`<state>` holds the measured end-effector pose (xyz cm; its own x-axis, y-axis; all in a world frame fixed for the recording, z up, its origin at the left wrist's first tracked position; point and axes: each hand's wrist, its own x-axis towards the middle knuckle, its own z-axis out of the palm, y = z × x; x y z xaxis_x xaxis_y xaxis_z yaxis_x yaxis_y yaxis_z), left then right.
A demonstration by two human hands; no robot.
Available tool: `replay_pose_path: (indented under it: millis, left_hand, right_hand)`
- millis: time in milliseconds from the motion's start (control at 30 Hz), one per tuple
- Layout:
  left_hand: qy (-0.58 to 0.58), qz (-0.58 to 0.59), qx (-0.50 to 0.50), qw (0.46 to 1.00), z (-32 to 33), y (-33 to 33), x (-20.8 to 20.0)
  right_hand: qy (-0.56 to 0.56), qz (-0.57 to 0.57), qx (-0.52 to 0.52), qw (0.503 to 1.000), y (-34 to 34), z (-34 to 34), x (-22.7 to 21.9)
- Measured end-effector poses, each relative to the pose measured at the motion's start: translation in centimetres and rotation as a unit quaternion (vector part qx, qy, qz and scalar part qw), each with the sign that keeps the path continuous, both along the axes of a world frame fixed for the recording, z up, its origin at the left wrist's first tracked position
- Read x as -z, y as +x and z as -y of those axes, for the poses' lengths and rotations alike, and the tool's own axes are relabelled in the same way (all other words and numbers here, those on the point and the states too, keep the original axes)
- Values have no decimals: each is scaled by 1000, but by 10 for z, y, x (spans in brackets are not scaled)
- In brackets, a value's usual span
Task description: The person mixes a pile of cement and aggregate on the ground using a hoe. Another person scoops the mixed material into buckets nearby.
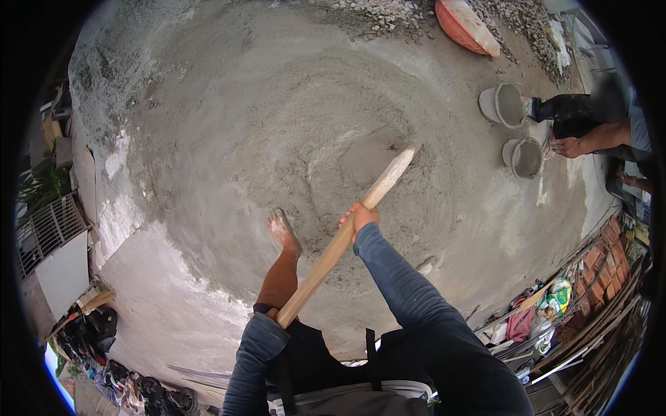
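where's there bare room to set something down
Pale floor at lower left, between the wet grey mix and the motorbikes. Smeared floor between the buckets and bricks looks open too. Crowded: the lower right edge, with bricks, rods and bags.

This is an outdoor building site or yard: wet cement mix [333,104] spreads broadly over the ground, two grey buckets [488,105] stand filled with it, gravel [534,31] lies loose beyond, and reddish bricks [602,267] sit piled beside long rods and poles [610,329] along the right edge.
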<state>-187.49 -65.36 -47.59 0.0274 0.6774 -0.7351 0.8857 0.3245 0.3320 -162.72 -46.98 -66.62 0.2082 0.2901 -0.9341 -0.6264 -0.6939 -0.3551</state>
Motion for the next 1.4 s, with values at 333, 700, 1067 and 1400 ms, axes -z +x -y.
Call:
replay_pose_path:
  millis: [333, 700, 1067, 1400]
  left_hand:
    - [-180, 514, -195, 815, -111, 111, 87]
    - [-251, 297, -359, 849, -46, 204, -59]
    - [-149, 597, -131, 777, -145, 370, -167]
    - [-234, 732, -109, 631, -170, 533, -229]
  right_hand:
    - [72, 262, -172, 947, 126, -167, -23]
    - [-53, 33, -291, 955, 117, -50, 44]
    - [-84, -229, -316, 917, 265, -42, 1]
    - [-36, -229, -173, 957, 485, -18, -89]
